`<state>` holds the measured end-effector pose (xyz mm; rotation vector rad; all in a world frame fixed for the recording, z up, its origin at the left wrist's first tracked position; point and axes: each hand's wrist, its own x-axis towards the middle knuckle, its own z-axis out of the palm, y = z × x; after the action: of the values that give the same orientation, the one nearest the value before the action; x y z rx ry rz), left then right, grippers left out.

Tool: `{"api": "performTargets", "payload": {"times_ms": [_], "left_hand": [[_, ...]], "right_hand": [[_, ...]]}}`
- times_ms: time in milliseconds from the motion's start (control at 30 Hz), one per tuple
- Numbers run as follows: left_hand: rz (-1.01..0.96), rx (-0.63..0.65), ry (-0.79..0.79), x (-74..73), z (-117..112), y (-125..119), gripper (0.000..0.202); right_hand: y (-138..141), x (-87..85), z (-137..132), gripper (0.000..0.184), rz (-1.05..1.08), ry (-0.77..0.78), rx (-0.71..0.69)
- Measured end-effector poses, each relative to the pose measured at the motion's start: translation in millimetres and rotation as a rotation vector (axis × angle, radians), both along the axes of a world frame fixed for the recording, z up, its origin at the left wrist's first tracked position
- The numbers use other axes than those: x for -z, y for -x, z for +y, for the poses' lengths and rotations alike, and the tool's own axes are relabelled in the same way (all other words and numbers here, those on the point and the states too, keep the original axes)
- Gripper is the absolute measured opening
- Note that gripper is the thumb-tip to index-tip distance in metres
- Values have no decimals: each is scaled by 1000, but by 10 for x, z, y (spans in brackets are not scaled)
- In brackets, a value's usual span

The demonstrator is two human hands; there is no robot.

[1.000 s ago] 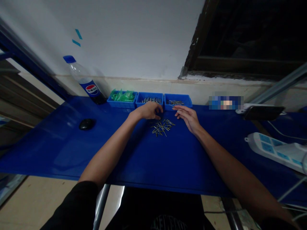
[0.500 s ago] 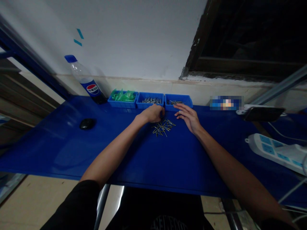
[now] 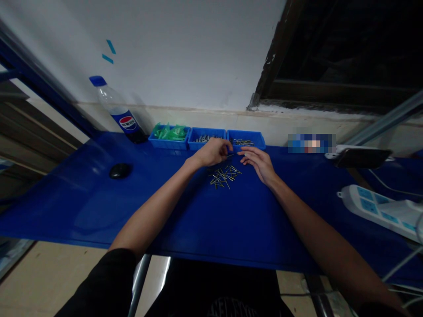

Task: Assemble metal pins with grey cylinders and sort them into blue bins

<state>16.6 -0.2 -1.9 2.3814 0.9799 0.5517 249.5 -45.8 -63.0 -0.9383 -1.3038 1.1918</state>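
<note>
My left hand [image 3: 213, 152] is over the table just in front of the middle bin, fingers pinched. A thin metal pin [image 3: 230, 155] pokes out from its fingertips toward the right. Close to the pin's tip is my right hand [image 3: 259, 163], fingers stretched out and slightly apart, with nothing visible in them. Below both hands lies a loose pile of thin, brass-coloured metal pins [image 3: 224, 177]. Behind the right hand, the right blue bin [image 3: 259, 140] has more thin pins in it. The middle blue bin [image 3: 193, 144] contains short silvery metal pieces, partly hidden by my left hand.
The left blue bin [image 3: 153, 141] holds green plastic pieces. A cola bottle [image 3: 124, 116] stands by the wall, with a black mouse [image 3: 120, 171] in front. To the right are a phone [image 3: 363, 157] on a stand and a white power strip [image 3: 373, 204].
My left hand has lifted slightly and turned, and a pin now shows at its fingertips. My right hand has drawn slightly down, away from the right bin's edge. The pile looks unchanged.
</note>
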Motion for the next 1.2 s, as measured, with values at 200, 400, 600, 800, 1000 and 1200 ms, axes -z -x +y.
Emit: {"api": "performTargets", "payload": {"times_ms": [200, 400, 600, 800, 1000, 1200], "left_hand": [[-159, 29, -9, 0, -46, -61, 32], [-165, 42, 0, 24, -50, -75, 29], [-6, 75, -8, 35, 3, -17, 34], [229, 99, -22, 41, 75, 105, 30], [266, 200, 3, 63, 34, 50, 30], [224, 224, -4, 168, 40, 7, 22]], "right_hand": [[25, -13, -18, 32, -113, -29, -61], [25, -20, -27, 30, -106, -17, -65], [3, 29, 9, 20, -50, -2, -2], [-44, -36, -24, 30, 86, 16, -49], [-40, -39, -20, 41, 103, 16, -59], [-42, -24, -12, 34, 43, 20, -38]]}}
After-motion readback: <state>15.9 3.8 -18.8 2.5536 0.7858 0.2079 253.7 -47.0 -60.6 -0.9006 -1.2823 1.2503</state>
